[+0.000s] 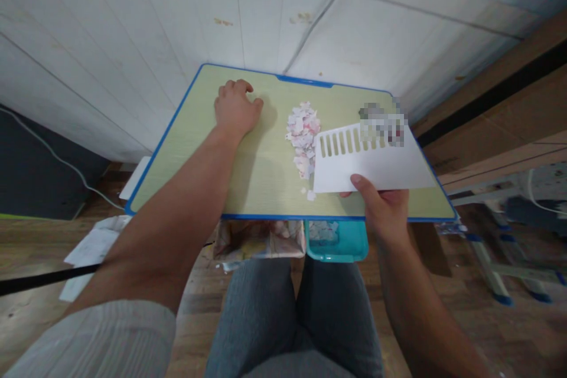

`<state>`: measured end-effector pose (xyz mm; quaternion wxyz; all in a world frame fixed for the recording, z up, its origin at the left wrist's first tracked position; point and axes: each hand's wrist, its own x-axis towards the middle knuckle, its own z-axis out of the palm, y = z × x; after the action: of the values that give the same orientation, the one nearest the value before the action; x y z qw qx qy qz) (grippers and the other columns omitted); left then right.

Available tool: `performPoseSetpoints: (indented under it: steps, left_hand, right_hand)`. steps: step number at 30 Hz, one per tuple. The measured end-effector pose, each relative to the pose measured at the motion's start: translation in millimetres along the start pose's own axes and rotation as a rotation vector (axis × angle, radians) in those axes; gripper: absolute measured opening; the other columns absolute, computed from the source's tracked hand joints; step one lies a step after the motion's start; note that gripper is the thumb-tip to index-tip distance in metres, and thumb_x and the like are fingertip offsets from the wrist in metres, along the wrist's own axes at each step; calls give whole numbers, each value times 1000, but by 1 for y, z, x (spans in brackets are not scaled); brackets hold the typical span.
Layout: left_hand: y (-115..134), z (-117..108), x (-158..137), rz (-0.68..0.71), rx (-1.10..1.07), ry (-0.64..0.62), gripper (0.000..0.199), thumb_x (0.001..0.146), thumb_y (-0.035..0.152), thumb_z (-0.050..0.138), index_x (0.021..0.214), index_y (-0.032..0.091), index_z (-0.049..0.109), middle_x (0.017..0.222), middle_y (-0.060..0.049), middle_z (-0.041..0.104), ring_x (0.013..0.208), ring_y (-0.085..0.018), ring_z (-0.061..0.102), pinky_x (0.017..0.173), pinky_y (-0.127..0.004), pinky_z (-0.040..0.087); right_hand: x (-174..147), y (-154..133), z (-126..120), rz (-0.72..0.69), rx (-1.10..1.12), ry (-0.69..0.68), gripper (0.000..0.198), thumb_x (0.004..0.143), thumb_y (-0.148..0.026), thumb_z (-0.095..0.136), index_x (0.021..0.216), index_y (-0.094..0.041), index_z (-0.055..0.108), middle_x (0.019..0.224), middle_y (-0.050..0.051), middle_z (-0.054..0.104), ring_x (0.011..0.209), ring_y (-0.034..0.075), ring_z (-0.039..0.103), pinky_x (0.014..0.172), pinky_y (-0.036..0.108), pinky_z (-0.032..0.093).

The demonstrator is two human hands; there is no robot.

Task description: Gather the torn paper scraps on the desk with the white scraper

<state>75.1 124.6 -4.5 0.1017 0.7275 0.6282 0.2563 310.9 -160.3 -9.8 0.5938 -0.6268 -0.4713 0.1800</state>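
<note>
While one left hand [238, 107] sits over the upper-left part of the one table [172, 171], palm down with loosely bent fingers and nothing visible in it, one right hand [385, 211] grips a single white card [349, 172] at right of centre. Its thumb lies on top and its fingers go underneath, at the card's lower edge. At least six slots show along the card's upper left; a pixelated patch hides the rest of that row, so I cannot count them all.

One pile of paper scraps [303, 133] lies on the table between the hands, near the centre of the frame, just beside the card's left edge. Its pieces overlap too much to count. At least two loose scraps lie below it, near the table's front edge.

Under that edge, at lower centre, two containers stand side by side: one patterned bin [261, 242] and one teal basket [339, 257] with pale pieces inside. Two legs [266, 313] in grey jeans show below them. One cable [323, 15] runs down the wall [177, 12] at top centre. Several white papers [95, 245] lie at lower left.
</note>
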Motion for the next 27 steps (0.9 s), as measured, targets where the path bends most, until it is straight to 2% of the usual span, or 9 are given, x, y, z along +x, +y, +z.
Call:
performPoseSetpoints:
  steps: [3, 7, 9, 12, 14, 16, 19, 23, 27]
  left_hand:
    - [1, 1, 0, -3, -2, -22, 58, 111, 50, 59, 163, 27, 66, 167, -15, 67, 166, -46, 47, 136, -69, 43]
    - [6, -3, -2, -25, 31, -86, 79, 110, 75, 42, 165, 22, 64, 172, -13, 65, 177, -46, 27, 138, -72, 30]
    - [8, -5, -4, -35, 36, -101, 87, 108, 81, 36, 165, 21, 64, 176, -13, 63, 177, -43, 28, 138, -68, 29]
    - [10, -6, -5, -19, 11, -75, 87, 108, 80, 36, 160, 18, 67, 177, -14, 61, 167, -38, 45, 137, -61, 34]
    - [9, -5, -4, -2, -6, -63, 87, 107, 80, 37, 158, 17, 69, 175, -16, 63, 162, -39, 51, 137, -60, 35]
    - [7, -3, -3, 3, -11, -79, 92, 106, 84, 34, 158, 17, 69, 173, -15, 64, 166, -42, 46, 137, -63, 32]
    - [6, -1, 0, -7, -1, -107, 98, 104, 89, 27, 161, 19, 66, 174, -13, 65, 174, -42, 34, 138, -64, 28]
    - [7, -2, 0, 7, 9, -81, 102, 102, 90, 24, 159, 18, 68, 176, -11, 65, 169, -37, 45, 138, -57, 32]
    - [7, -4, 1, 5, 8, -109, 114, 94, 99, 12, 147, 21, 76, 156, -12, 80, 182, -39, 25, 138, -64, 23]
  right_hand:
    - [-3, -3, 3, 9, 20, -40, 39, 94, -58, 94, 80, -27, 76, 70, 5, 78, 68, 28, 75, 78, 50, 74]
    - [-5, -1, 4, 18, 40, -39, 39, 93, -61, 95, 85, -27, 76, 72, 5, 79, 66, 27, 74, 74, 50, 73]
    - [-5, 2, 2, 12, 24, -44, 38, 95, -59, 92, 83, -27, 75, 72, 5, 79, 66, 28, 74, 76, 51, 72]
    - [-4, 8, -2, -1, -8, 7, 29, 93, -51, 88, 83, -28, 73, 69, 4, 76, 68, 28, 74, 79, 51, 71]
    - [-2, 11, -4, -25, -33, 81, 21, 86, -44, 86, 89, -28, 73, 74, 4, 77, 81, 31, 78, 88, 51, 71]
    - [0, 12, -5, -36, -45, 134, 22, 80, -40, 84, 94, -28, 73, 84, 5, 80, 94, 32, 80, 95, 49, 70]
    - [2, 11, -5, -16, -33, 162, 26, 74, -40, 82, 93, -27, 72, 95, 8, 83, 95, 31, 78, 89, 45, 69]
    - [4, 10, -4, -3, -7, 182, 25, 70, -40, 81, 87, -27, 69, 95, 7, 81, 96, 31, 76, 88, 44, 67]
    - [5, 17, -7, 24, 9, 141, 22, 69, -40, 80, 86, -28, 70, 92, 6, 81, 93, 31, 76, 86, 45, 66]
